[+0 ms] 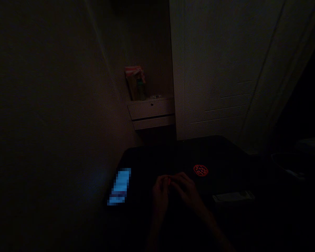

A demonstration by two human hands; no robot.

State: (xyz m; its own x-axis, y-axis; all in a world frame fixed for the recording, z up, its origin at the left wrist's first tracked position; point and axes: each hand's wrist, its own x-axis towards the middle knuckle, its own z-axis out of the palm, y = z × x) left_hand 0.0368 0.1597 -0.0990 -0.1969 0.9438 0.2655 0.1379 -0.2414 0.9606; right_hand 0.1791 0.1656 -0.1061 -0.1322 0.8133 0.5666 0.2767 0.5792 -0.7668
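Observation:
In the dim light my left hand (160, 192) and my right hand (186, 189) meet over the dark table (173, 150). Their fingertips are closed together around a small red object (169, 181); most of it is hidden, and its kind cannot be made out. Beyond my right hand, a little to the right, lies a round red-rimmed dish or disc (201, 170) with several small reddish spots or pieces inside the rim. Neither hand touches it.
A lit phone-like screen (120, 187), pixelated, lies at the table's left edge. A pale flat item (233, 196) lies to the right. Behind stand a drawer unit (153, 112) with a striped package (133, 71) on top, and a light panel (212, 70). A wall rises at left.

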